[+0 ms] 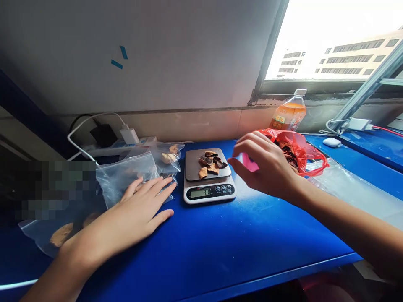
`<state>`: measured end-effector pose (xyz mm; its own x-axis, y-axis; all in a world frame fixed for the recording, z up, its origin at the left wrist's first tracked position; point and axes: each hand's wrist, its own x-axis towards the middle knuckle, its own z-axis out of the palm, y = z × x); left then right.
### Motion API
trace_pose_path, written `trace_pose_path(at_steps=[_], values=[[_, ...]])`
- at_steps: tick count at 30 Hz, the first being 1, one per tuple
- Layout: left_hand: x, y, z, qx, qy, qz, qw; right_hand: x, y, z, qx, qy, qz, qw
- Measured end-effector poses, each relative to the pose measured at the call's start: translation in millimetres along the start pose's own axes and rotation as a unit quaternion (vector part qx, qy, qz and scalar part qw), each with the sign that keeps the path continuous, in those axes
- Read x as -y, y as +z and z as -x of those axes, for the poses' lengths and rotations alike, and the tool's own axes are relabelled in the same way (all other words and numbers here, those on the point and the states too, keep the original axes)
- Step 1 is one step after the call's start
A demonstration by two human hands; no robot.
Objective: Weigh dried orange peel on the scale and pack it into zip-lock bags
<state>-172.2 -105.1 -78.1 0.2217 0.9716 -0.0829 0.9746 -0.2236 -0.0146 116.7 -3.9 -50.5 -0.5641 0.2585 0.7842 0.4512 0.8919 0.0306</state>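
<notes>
A white kitchen scale [210, 193] with a steel plate stands mid-table and bears several dried dark-and-tan slices [213, 167]. Its small display [201, 192] is lit with digits that look like 9.1. My left hand [138, 212] lies flat with fingers spread, over clear zip bags [127, 170] left of the scale. Just right of the plate hovers my right hand [267, 165], fingers curved and thumb apart, with nothing visible in them. Behind it sits an opened red plastic bag [304, 153] full of dark dried pieces; my hand hides part of it.
An orange drink bottle [289, 111] stands behind the red bag. White chargers [129, 135] and cables are along the back wall. Clear plastic bags [355, 188] lie at right, near a white earbud case [332, 142]. The blue table's front edge [283, 281] runs along the bottom.
</notes>
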Motion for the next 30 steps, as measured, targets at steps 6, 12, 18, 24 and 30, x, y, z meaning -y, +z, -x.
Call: trace_pose_path(at_steps=[6, 12, 18, 24, 30], values=[[-10, -12, -1, 0.039, -0.029, 0.0, 0.999, -20, -56, 71, -0.001, 0.018, 0.111, 0.994], [-6, -7, -1, -0.006, -0.01, 0.015, 1.0, -71, -126, 162, 0.066, 0.237, 0.221, 0.944], [-4, -5, -4, 0.0, -0.008, 0.001, 1.0, -115, -137, 211, 0.139, 0.486, 0.192, 0.841], [-12, -17, -3, 0.034, -0.029, 0.009, 0.999, -171, -122, 221, 0.225, 0.494, 0.09, 0.835], [-1, -20, -1, -0.009, -0.033, 0.023, 0.999, -191, -123, 216, 0.228, 0.509, 0.137, 0.819]])
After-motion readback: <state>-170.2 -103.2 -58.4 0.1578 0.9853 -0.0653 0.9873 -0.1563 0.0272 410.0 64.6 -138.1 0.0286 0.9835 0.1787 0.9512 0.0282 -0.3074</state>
